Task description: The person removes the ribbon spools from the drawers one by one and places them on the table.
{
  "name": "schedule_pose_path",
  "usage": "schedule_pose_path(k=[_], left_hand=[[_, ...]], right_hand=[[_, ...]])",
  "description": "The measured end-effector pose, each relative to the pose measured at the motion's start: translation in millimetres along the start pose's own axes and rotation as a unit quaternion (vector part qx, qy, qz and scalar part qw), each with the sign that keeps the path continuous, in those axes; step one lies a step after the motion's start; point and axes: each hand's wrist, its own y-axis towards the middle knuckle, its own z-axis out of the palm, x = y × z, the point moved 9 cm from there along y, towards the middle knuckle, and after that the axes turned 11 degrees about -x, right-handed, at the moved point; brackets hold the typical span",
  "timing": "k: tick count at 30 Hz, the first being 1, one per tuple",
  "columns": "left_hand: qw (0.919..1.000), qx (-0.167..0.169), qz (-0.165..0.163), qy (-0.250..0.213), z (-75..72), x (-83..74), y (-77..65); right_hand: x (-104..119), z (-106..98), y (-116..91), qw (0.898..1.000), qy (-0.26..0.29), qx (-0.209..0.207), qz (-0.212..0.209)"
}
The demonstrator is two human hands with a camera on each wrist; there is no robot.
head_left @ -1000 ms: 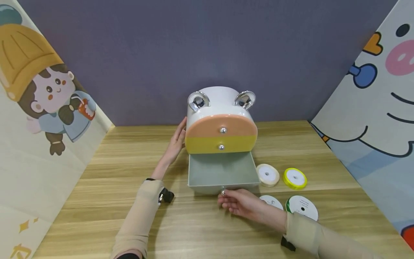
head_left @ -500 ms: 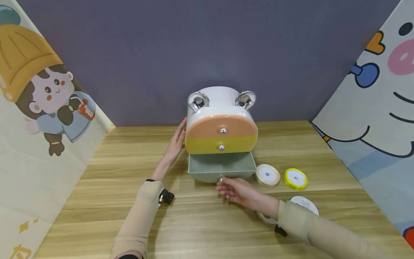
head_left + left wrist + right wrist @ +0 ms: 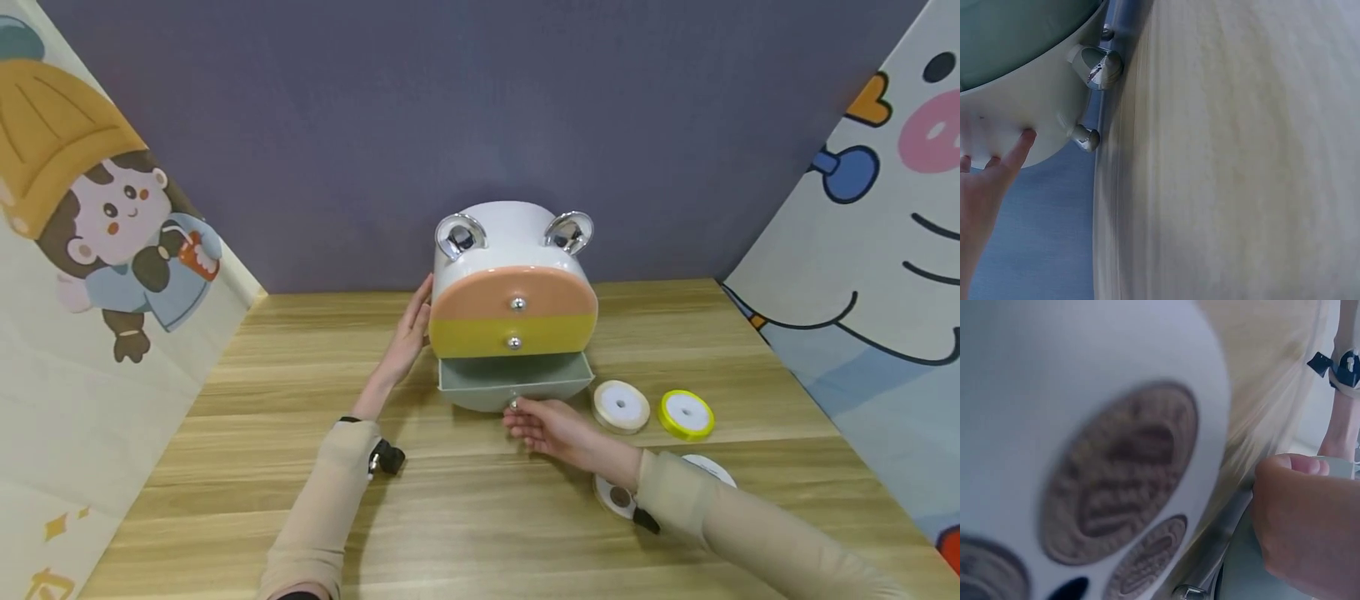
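Note:
A white storage cabinet with two silver ear-shaped rings stands against the back wall. Its orange drawer and yellow drawer are closed, while the grey-green bottom drawer sticks partly out. My right hand pinches that drawer's small silver knob between thumb and index finger. Against the cabinet's left side rests my left hand, fingers extended; the left wrist view shows its fingertips on the white wall.
To the right lie a cream ribbon roll and a yellow ribbon roll. Two more white-faced spools, one at the wrist and one behind the sleeve, are partly covered by my right arm. Printed panels flank the wooden table.
My right hand has moved away from me toward the cabinet, pushing the grey-green drawer further in. The left hand stays on the cabinet's side.

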Motion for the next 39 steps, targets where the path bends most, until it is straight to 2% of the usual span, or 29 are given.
schedule_pose_path(k=[10, 39], left_hand=[[1.0000, -0.002, 0.001, 0.008, 1.1, 0.9, -1.7], [0.9998, -0.005, -0.003, 0.019, -1.0, 1.5, -3.6]], right_hand=[[6, 1, 12, 1.000, 0.025, 0.003, 0.005], [23, -3, 33, 1.000, -0.015, -0.016, 0.002]])
